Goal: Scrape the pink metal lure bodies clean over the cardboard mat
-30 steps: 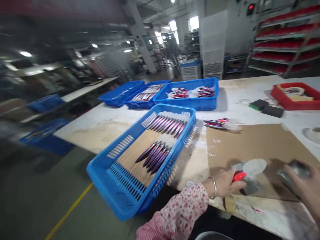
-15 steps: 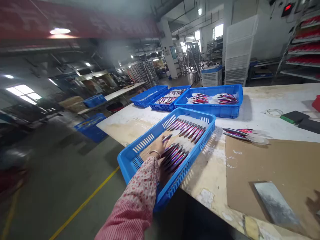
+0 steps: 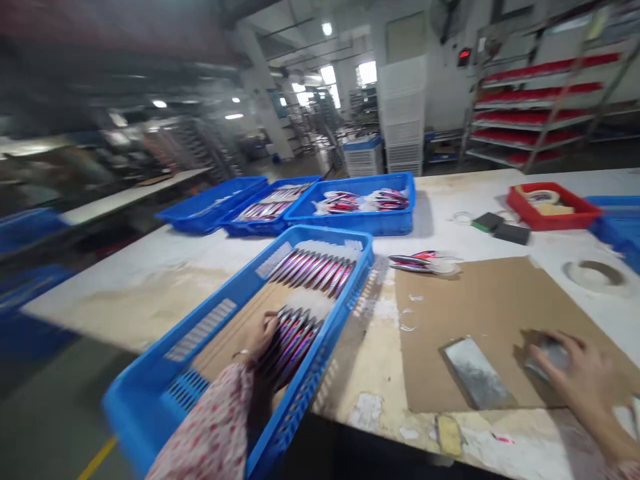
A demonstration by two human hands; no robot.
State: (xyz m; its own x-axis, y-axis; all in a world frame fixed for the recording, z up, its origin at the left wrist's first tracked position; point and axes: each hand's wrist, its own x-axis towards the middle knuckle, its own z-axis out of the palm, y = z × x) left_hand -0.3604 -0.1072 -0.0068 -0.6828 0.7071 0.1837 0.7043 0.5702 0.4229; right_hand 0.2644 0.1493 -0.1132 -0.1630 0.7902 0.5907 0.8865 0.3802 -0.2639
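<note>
My left hand [image 3: 263,335] reaches into the near blue basket [image 3: 200,310]. Its fingers are closed at the left end of the front row of fishing lures [image 3: 300,337], on the endmost dark lure, which they partly hide. These lures are slim, dark-backed and pink-violet, lying side by side. Behind them lies a second row [image 3: 315,270] in the same basket. On the right, my right hand [image 3: 583,370] curls around a small grey object [image 3: 554,353] over the cardboard sheet [image 3: 445,307]. Left of it lies a flat grey block [image 3: 477,373] with a pale, dusty top.
Several lures with clear lips [image 3: 425,262] lie at the cardboard's far edge. Farther back stand three blue trays, one a lure-filled tray [image 3: 350,223]. To the right are dark pads [image 3: 510,233], a red tray [image 3: 555,223] and a tape roll [image 3: 597,275].
The view has swung right, bringing my right hand and the red tray into sight. The lure that stuck out of my left hand now lies against the front row, my fingers still at it.
</note>
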